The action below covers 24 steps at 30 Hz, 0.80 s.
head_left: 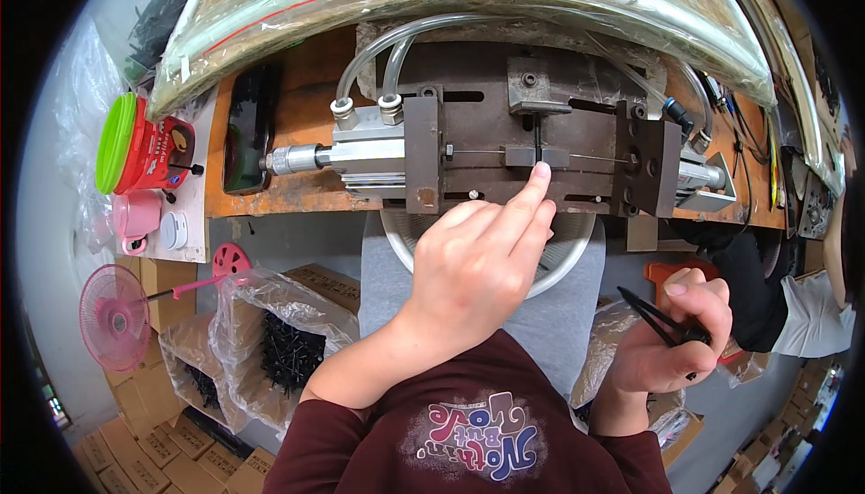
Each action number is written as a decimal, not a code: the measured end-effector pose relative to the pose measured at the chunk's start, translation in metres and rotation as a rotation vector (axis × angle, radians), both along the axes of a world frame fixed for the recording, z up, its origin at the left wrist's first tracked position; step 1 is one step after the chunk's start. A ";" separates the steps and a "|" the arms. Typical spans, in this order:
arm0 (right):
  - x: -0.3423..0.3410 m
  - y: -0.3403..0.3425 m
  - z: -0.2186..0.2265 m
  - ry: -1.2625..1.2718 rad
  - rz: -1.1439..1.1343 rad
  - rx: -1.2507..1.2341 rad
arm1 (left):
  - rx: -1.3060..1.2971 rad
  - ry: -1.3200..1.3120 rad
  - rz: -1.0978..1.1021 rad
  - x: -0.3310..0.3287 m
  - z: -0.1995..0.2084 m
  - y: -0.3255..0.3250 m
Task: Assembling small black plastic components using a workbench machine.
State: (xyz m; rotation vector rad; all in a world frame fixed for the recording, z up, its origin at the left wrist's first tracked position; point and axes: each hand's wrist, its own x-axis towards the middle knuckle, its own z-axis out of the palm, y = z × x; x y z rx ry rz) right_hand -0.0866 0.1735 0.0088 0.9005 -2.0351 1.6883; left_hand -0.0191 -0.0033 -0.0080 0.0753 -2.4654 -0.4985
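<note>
My left hand [482, 264] reaches over the front of a bench-mounted metal jig. Its index finger is stretched out, and the fingertip rests at the lower end of a thin black rod [538, 136]. That rod stands in a small grey block [517, 157], between two thin horizontal pins coming in from the sides. The left thumb is hidden. Lower right, my right hand [671, 336] is closed around slim black plastic pieces [651, 311], whose pointed ends stick out toward the left. Their other ends are covered by the fingers and palm.
Silver air cylinders [369, 156] with clear hoses flank the jig's dark steel plate [423, 147]. A phone [250, 129] lies at left, beside a red tub [158, 147] and pink mug [137, 214]. Below are a pink fan [114, 318], bags of black parts [293, 350] and a white basket [568, 264].
</note>
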 end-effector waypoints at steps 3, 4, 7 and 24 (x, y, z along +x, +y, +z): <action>0.005 0.002 0.004 0.031 -0.087 0.101 | -0.012 -0.019 0.005 0.001 0.001 -0.001; 0.005 0.005 0.004 0.063 -0.101 0.144 | -0.007 -0.018 0.003 0.002 0.001 -0.001; 0.005 0.009 0.003 0.135 -0.073 0.212 | 0.025 -0.031 -0.005 0.003 0.002 -0.002; 0.004 -0.018 -0.001 0.286 0.289 0.328 | 0.484 0.203 -0.317 0.015 0.022 0.008</action>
